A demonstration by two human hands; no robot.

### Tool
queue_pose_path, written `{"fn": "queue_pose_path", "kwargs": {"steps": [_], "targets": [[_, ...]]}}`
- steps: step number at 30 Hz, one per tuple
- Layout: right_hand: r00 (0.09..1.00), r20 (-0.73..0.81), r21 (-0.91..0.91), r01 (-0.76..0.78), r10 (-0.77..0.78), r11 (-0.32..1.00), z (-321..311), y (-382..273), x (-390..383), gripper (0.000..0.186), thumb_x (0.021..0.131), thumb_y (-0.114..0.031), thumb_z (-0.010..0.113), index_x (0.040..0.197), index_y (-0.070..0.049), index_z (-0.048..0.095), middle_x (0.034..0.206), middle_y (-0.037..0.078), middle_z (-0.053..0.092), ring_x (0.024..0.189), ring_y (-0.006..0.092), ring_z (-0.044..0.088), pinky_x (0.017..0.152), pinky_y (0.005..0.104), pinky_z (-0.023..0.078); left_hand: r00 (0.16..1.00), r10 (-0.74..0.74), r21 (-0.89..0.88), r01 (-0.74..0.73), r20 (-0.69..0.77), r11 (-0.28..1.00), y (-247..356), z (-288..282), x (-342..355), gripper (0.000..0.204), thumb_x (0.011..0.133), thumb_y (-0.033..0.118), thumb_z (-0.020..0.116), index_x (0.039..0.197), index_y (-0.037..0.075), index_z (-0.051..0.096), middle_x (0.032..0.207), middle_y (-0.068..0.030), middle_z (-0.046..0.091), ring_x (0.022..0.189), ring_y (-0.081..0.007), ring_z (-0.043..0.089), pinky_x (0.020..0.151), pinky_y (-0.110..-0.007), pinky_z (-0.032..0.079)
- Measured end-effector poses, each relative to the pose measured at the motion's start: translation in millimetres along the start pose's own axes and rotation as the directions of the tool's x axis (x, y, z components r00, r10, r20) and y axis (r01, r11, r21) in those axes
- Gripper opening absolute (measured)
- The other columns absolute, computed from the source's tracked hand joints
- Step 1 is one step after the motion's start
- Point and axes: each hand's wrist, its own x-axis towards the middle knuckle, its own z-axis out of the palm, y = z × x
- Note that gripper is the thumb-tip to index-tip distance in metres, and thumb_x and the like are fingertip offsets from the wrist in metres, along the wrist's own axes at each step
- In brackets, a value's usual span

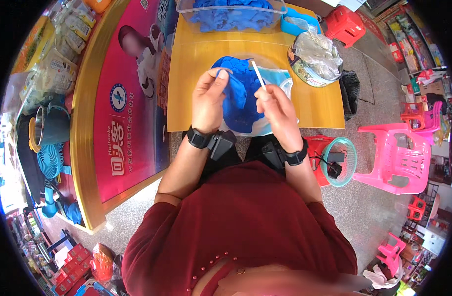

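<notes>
My left hand [209,101] is closed on the edge of a thin blue piece of cloth-like material [237,92], pinched between thumb and fingers. My right hand [280,113] grips a slim white stick [258,74], which points up and to the left over the material. Between and beyond both hands lies a heap of the same blue pieces [243,120], in what looks like a clear plastic bowl or bag at the table's near edge. A light-blue and white plastic package [280,79] sits just right of the heap. Black bands circle both wrists.
On the wooden table [186,64] stand a clear bin [231,27] of blue pieces, a blue tray [300,22] and a round tub [312,69] topped with clear plastic. A counter [90,148] flanks the left. A green basket [338,163] and pink chair [398,155] are at right.
</notes>
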Motion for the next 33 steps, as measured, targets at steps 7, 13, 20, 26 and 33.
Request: {"fn": "queue_pose_path", "kwargs": {"steps": [7, 13, 20, 26, 33], "targets": [[0.989, 0.149, -0.184, 0.004, 0.024, 0.983, -15.1, 12.4, -2.9, 0.028, 0.098, -0.027, 0.047, 0.087, -0.004, 0.058, 0.065, 0.0, 0.051, 0.062, 0.0074, 0.049, 0.057, 0.0231, 0.039, 0.989, 0.142, 0.091, -0.145, 0.041, 0.985, 8.2, -8.2, 5.3, 0.013, 0.093, 0.02, 0.059, 0.098, 0.01, 0.065, 0.087, 0.0067, 0.062, 0.072, -0.0016, 0.048, 0.062, -0.018, 0.034], [0.975, 0.199, -0.288, -0.039, 0.1, 0.957, -16.4, 13.9, -3.1, 0.03, 0.097, -0.029, 0.048, 0.087, -0.004, 0.06, 0.063, 0.002, 0.052, 0.059, 0.009, 0.05, 0.055, 0.0245, 0.04, 0.951, 0.243, 0.18, -0.276, 0.189, 0.944, 11.3, -5.2, 0.5, 0.012, 0.094, 0.012, 0.055, 0.1, 0.005, 0.062, 0.102, -0.0056, 0.064, 0.093, -0.0123, 0.056, 0.081, -0.026, 0.043], [0.996, 0.067, -0.196, -0.04, 0.055, 0.98, -12.6, 21.3, 3.3, 0.027, 0.096, -0.025, 0.052, 0.089, -0.002, 0.062, 0.07, 0.004, 0.059, 0.061, 0.0102, 0.052, 0.057, 0.0252, 0.042, 0.75, 0.29, 0.32, -0.551, 0.595, 0.77, 11.7, 4.7, -6.2, 0.011, 0.089, 0.016, 0.063, 0.087, 0.007, 0.069, 0.143, -0.0144, 0.04, 0.133, -0.027, 0.036, 0.107, -0.041, 0.026], [0.997, 0.07, -0.27, 0.048, -0.031, 0.962, -10.3, 15.7, -1.0, 0.021, 0.095, -0.02, 0.055, 0.09, 0.0, 0.062, 0.072, 0.004, 0.06, 0.064, 0.0095, 0.052, 0.058, 0.0241, 0.042, 0.975, 0.169, 0.124, -0.187, 0.142, 0.975, 0.3, 11.2, -7.7, 0.018, 0.092, 0.014, 0.06, 0.106, 0.002, 0.062, 0.126, -0.0098, 0.053, 0.111, -0.0166, 0.053, 0.093, -0.033, 0.044], [0.982, -0.026, -0.257, 0.175, -0.188, 0.95, -2.7, 25.8, 4.9, 0.019, 0.096, -0.019, 0.054, 0.091, -0.002, 0.062, 0.068, -0.003, 0.052, 0.063, 0.0039, 0.045, 0.056, 0.0201, 0.038, 0.988, 0.009, 0.305, -0.056, 0.152, 0.951, -4.2, 11.3, -17.5, 0.013, 0.088, 0.017, 0.066, 0.091, 0.005, 0.063, 0.078, 0.0021, 0.064, 0.066, -0.0042, 0.056, 0.053, -0.019, 0.045]]}}
